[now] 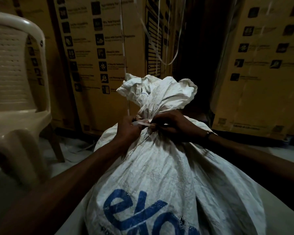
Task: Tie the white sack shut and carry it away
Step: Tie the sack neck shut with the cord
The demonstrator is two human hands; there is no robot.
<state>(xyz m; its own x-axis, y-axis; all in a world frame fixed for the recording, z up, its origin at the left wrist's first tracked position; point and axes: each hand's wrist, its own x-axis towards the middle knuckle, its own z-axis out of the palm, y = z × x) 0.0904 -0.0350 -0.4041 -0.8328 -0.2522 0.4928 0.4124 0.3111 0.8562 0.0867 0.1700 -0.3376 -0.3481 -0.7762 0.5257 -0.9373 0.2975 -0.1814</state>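
Observation:
A full white woven sack [159,167] with blue lettering stands upright in front of me. Its mouth is bunched into a crumpled tuft [157,92] above a narrow neck. A flat white strap [142,123] runs around that neck. My left hand [128,128] pinches one end of the strap on the neck's left side. On the right side of the neck, my right hand [173,126] grips the other end against the sack. A watch sits on my right wrist.
A beige plastic chair [15,99] stands at the left. Tall printed cardboard boxes [95,56] line the back, with a dark gap [199,56] between them and another box [261,73] at the right. Loose white straps [175,39] hang from above.

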